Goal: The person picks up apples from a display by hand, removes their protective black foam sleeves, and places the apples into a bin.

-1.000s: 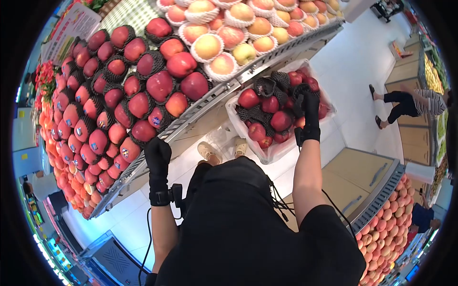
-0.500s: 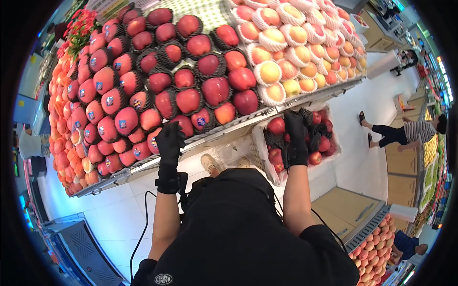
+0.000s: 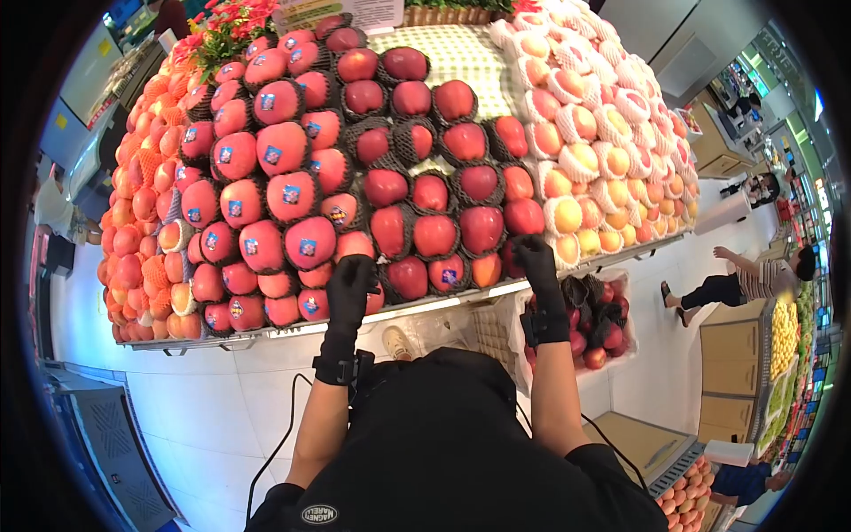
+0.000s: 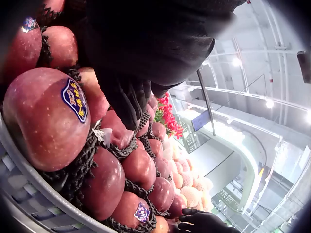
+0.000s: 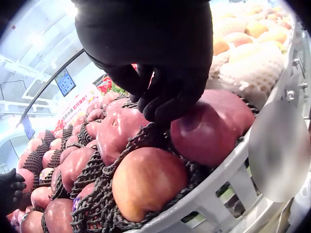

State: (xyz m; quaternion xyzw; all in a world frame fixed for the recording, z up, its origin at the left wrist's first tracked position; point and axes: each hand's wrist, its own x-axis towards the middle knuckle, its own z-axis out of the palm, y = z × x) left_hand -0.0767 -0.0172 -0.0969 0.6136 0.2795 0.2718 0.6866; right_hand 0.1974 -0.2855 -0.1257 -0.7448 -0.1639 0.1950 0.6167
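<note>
Dark-netted red apples (image 3: 386, 188), closely stacked

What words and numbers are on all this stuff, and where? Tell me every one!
"MAGNETI MARELLI": oval patch on the black shirt.
"15", maybe twice: hanging screen; blurry, so not certain.
Stickers on the apples: Chinese-looking writing, too unclear to read.
Sign behind the apples: Chinese writing, too blurred to read surely.
Anything farther off: too small to read.
</note>
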